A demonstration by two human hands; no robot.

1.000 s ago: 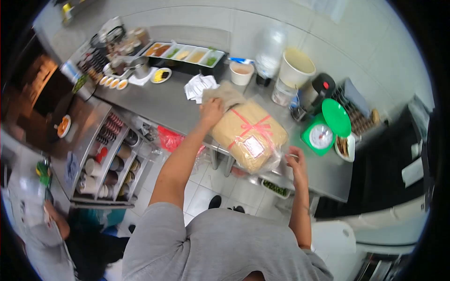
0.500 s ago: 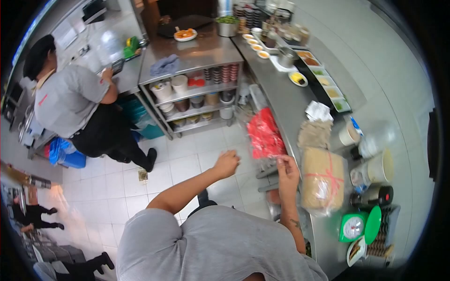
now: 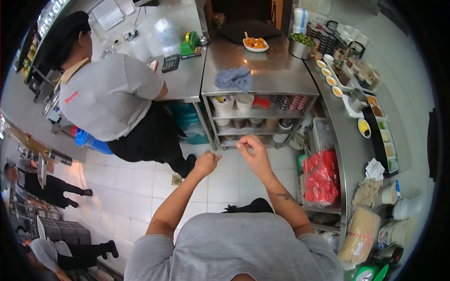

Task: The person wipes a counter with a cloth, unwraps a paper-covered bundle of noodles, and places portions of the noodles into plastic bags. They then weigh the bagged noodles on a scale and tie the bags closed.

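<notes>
My left hand (image 3: pixel 206 164) is raised in front of my body above the tiled floor, its fingers curled closed. Close by on its right is my right hand (image 3: pixel 253 153), with thumb and fingertips drawn into a pinch. Whatever either hand holds, if anything, is too small to make out. A gap separates the two hands, and neither touches a surface. Beyond them stands a steel shelf table (image 3: pixel 262 89) with tubs and stacked lids on its shelves. To the right, red plastic bags (image 3: pixel 321 178) lie in clear wrapping on a low shelf.
A co-worker in a grey shirt (image 3: pixel 112 96) stands at the left counter near a calculator (image 3: pixel 170 63). A blue cloth (image 3: pixel 234 78) and a plate of orange food (image 3: pixel 256 44) rest on the steel table. The right counter holds sauce bowls (image 3: pixel 331 81) and a wrapped brown package (image 3: pixel 360 236).
My view has turned left, so the right counter sits farther right. My right hand has left the red bags and come over beside my left hand.
</notes>
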